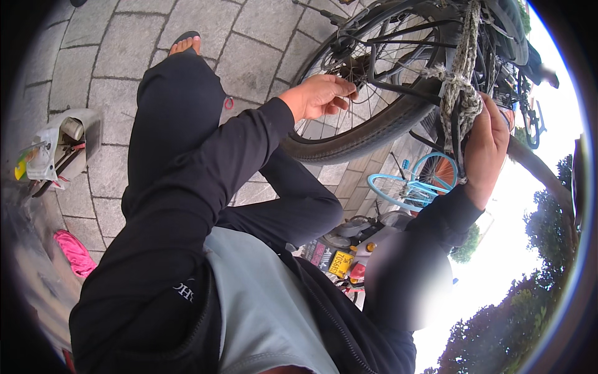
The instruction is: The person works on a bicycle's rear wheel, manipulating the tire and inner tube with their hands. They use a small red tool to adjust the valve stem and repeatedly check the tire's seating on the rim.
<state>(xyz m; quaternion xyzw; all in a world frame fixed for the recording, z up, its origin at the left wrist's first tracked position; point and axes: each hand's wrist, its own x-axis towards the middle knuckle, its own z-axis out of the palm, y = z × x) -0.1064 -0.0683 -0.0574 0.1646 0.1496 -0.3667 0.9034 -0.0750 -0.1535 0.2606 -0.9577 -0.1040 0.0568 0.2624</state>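
Observation:
A bicycle's wheel (349,148) with a black tyre and thin spokes fills the upper right. My left hand (321,96) is beside the spokes near the hub, thumb and fingertips pinched together; whatever is between them is too small to make out. A black metal rack frame (402,90) runs over the wheel. A thick, knotted, greyish rope (458,93) is wound along the rack's end. My right hand (489,146) is closed round this rope bundle, with some of its fingers hidden behind it.
Grey stone paving (128,53) lies below. At left are an open whitish container (90,134) with tools and a pink cloth (75,252). A small red ring (229,103) lies near my knee. Beyond stand a light-blue bicycle (398,193) and a scooter with a yellow plate (340,264).

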